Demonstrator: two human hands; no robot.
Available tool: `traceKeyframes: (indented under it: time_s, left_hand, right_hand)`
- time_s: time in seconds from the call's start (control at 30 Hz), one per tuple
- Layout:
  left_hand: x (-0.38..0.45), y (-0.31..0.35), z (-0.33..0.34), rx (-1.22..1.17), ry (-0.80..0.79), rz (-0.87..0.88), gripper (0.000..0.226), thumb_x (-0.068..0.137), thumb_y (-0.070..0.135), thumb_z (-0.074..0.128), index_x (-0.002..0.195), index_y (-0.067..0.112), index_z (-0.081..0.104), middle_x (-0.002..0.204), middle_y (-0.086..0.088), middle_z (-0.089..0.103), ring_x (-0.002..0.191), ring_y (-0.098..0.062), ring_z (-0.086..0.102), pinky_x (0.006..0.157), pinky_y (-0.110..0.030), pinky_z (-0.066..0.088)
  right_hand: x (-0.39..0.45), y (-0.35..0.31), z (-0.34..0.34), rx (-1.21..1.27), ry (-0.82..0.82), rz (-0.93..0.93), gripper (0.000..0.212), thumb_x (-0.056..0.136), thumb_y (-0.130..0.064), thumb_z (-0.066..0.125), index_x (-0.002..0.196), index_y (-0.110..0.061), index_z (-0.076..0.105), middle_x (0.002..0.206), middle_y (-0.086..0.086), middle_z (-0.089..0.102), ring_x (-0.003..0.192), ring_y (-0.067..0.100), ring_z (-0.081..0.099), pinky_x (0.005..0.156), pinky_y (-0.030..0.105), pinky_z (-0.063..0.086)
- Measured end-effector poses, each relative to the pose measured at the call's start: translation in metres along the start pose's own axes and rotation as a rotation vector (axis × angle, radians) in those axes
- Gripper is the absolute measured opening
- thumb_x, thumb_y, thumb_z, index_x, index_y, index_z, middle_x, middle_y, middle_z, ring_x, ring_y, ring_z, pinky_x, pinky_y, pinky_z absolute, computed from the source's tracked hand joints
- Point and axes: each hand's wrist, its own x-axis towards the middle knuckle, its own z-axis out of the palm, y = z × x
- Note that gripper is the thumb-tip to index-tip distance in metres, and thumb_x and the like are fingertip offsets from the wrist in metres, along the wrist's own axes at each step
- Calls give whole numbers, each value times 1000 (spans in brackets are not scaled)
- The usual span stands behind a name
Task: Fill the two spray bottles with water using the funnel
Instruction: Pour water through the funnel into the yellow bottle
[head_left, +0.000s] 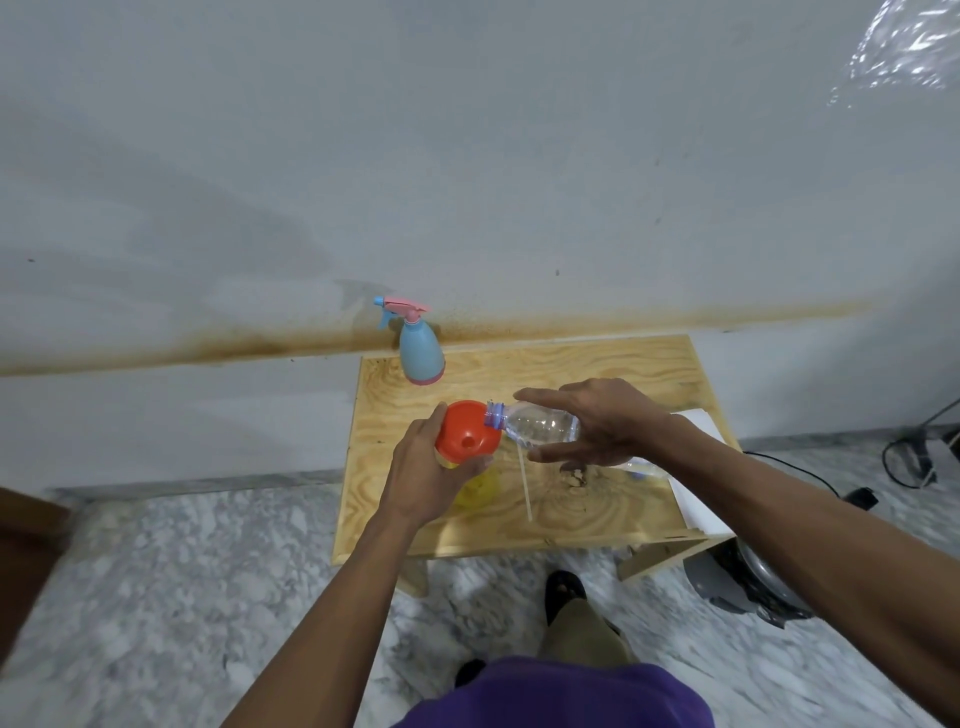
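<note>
Over the small wooden table (597, 364), a clear water bottle (540, 428) lies tipped nearly level, its long axis running right to left and its blue-ringed mouth at the rim of the orange funnel (467, 434).

Right hand (597, 426) wraps the bottle's body from above, forefinger stretched along it; left hand (431, 470) curls round the funnel and the yellow spray bottle (478, 488) beneath, which stands near the table's front left. Any label on the clear bottle is too blurred to read. Upright at the back left corner stands the blue spray bottle (421, 353), pink trigger head pointing left. White paper (698, 499) overhangs the right edge; cables (909, 457) trail across the marble floor.
</note>
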Motion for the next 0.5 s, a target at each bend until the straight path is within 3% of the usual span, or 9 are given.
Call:
traceKeyframes:
  time_s: [0.3,0.5]
  left_hand:
    - [0,1,-1,-4,-9,3,88,77,44,82,150,21,37,120,5,49,109,-11,47,89,-23,33]
    - [1,-2,0,8,-15,-16,96,77,49,80,154,20,30,131,0,52,116,-10,45,95,-23,34]
  right_hand:
    - [2,-3,-6,-94,-21,-10,83,80,-86,40,150,-46,22,119,-2,67,98,23,64,76,35,53]
    - [3,-7,-7,-118,-32,-11,83,80,-87,39,150,-47,21,119,-2,67,99,23,64,72,33,49]
